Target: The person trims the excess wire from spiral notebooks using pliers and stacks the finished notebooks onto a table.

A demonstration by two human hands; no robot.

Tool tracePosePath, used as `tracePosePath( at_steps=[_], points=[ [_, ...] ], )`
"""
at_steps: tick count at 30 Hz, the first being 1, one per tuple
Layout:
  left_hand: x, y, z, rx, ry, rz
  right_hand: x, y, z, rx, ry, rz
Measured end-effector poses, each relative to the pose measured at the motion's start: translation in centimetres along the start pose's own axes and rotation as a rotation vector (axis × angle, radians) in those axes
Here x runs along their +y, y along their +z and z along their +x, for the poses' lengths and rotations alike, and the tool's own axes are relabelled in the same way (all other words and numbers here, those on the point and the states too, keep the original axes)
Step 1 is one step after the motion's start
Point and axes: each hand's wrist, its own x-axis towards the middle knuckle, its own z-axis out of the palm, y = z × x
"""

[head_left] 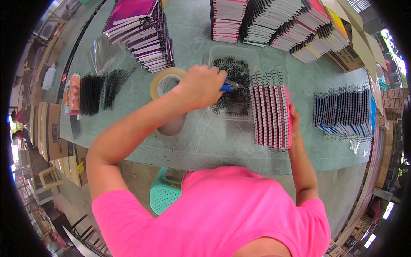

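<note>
My left hand (201, 85) is closed round a pair of blue-handled cutting pliers (225, 88). Their metal jaws point right, over a clear plastic tub (209, 109) holding many black wire coil pieces (233, 66). To the right of the tub is a stack of spiral-bound notebooks (270, 115) with pink covers, coil edges facing up. Loose coil ends (267, 78) stick out past the far edge of the stack. My right hand (294, 124) grips the stack from its right side; most of its fingers are hidden behind the pink cover.
A tape roll (156, 88) lies beside my left wrist. Black coils (92, 94) lie at the left. Purple notebooks (147, 47) and several other notebook stacks (229, 21) stand at the back. Blue notebooks (342, 109) and a cardboard box (346, 58) are on the right.
</note>
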Motion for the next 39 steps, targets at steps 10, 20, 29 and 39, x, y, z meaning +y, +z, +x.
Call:
tracePosePath(
  at_steps=[10, 20, 29, 39],
  points=[
    [1.0, -0.6, 1.0, 0.253, 0.114, 0.092, -0.5, 1.0, 0.1, -0.083, -0.006, -0.003],
    [0.5, 0.5, 0.9, 0.051, 0.065, 0.069, -0.7, 0.6, 0.2, -0.035, 0.077, 0.012],
    [0.4, 0.0, 1.1, -0.068, 0.052, 0.067, -0.7, 0.7, 0.3, -0.104, 0.129, -0.012],
    [1.0, -0.7, 0.9, 0.191, 0.104, 0.082, -1.3, 0.6, 0.0, -0.099, 0.109, 0.023]
  ],
)
